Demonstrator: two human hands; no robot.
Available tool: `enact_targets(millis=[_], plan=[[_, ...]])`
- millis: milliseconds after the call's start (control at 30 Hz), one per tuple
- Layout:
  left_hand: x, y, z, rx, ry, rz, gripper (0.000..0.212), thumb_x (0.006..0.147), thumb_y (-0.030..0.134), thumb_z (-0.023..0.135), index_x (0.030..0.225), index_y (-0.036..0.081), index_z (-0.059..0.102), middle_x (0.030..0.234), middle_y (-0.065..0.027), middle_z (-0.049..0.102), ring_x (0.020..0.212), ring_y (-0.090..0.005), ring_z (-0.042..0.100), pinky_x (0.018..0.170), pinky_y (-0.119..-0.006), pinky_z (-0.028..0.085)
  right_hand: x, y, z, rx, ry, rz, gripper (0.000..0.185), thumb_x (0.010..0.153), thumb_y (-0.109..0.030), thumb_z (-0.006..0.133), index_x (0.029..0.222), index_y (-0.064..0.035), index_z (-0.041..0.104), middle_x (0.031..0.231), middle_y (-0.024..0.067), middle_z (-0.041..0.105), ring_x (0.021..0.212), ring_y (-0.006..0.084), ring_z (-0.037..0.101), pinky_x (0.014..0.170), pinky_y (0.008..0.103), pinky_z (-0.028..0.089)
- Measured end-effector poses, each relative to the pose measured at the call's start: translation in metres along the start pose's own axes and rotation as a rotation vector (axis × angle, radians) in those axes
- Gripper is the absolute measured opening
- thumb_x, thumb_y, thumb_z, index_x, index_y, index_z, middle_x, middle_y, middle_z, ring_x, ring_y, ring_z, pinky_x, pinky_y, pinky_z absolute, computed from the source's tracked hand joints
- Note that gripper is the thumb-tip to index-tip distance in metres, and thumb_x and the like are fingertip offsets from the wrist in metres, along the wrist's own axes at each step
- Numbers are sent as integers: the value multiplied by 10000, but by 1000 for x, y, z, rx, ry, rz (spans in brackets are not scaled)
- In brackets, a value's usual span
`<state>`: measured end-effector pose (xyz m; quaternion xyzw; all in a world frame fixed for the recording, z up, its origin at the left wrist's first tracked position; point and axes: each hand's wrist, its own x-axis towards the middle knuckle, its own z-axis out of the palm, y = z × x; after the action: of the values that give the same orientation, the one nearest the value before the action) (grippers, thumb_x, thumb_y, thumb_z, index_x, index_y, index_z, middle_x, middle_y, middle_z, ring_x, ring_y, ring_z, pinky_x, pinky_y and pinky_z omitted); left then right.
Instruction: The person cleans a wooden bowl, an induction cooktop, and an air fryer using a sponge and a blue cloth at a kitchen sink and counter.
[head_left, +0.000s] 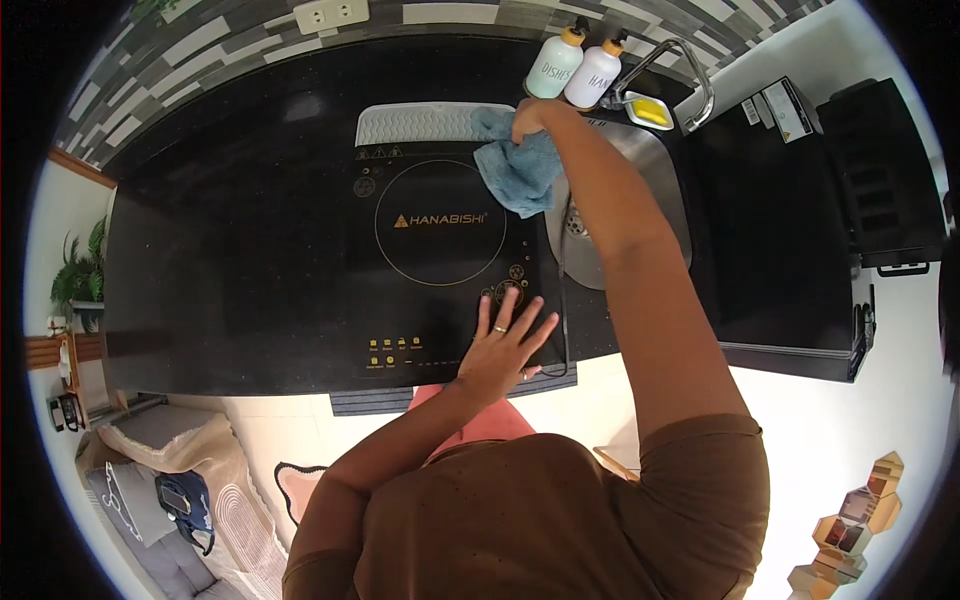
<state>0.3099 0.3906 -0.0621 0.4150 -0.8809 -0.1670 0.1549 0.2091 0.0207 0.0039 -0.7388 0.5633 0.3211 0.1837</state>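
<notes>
A blue-grey cloth (523, 171) is bunched in my right hand (531, 120) at the far right corner of a black Hanabishi induction cooktop (440, 251). Part of the cloth drapes over the cooktop's surface, and its upper end lies on the white wavy-patterned strip (420, 124) along the back edge. My left hand (501, 346) rests flat on the cooktop's near right part, fingers spread, with nothing in it. Rings show on two of its fingers. The stainless steel sink (645, 161) lies just right of the cloth, partly hidden by my right forearm.
Two pump bottles (555, 66) stand behind the sink beside a curved metal faucet (701, 82). A yellow sponge (649, 112) sits in a white dish. Along the cooktop's right side runs a black cord (564, 300). A black appliance (772, 240) stands at the right.
</notes>
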Motion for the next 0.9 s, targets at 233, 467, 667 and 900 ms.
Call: enact_targets(millis=[233, 467, 667, 900], plan=[[3, 4, 4, 68, -24, -30, 890, 737, 525, 681, 1450, 156, 297, 1498, -127, 254, 1407, -405, 126, 1089, -652, 132, -77, 57, 96, 1112, 113, 28, 439, 783, -261, 671, 1128, 8, 633, 1075, 148, 655, 919, 236, 637, 777, 403, 511], [7, 10, 7, 82, 23, 23, 929, 707, 533, 695, 1425, 68, 332, 1403, -180, 323, 1382, -452, 162, 1088, -652, 126, -269, 56, 302, 1816, 171, -108, 346, 793, -86, 614, 1130, -6, 606, 1006, 75, 650, 915, 151, 610, 773, 283, 497], [-2, 3, 15, 31, 62, -49, 999, 688, 474, 752, 1453, 54, 265, 1417, -162, 289, 1388, -447, 143, 1096, -645, 123, -390, -12, 408, 1579, 305, 146, 422, 714, -84, 687, 1110, 24, 587, 978, 72, 647, 911, 157, 578, 851, 314, 463], [3, 8, 20, 126, 98, -16, 1069, 685, 437, 775, 1487, 74, 168, 1403, -154, 310, 1400, -413, 138, 1105, -632, 122, -476, -69, 601, 1732, 320, 382, 346, 720, -43, 670, 1059, -42, 602, 912, 27, 617, 888, 142, 553, 835, 305, 441]])
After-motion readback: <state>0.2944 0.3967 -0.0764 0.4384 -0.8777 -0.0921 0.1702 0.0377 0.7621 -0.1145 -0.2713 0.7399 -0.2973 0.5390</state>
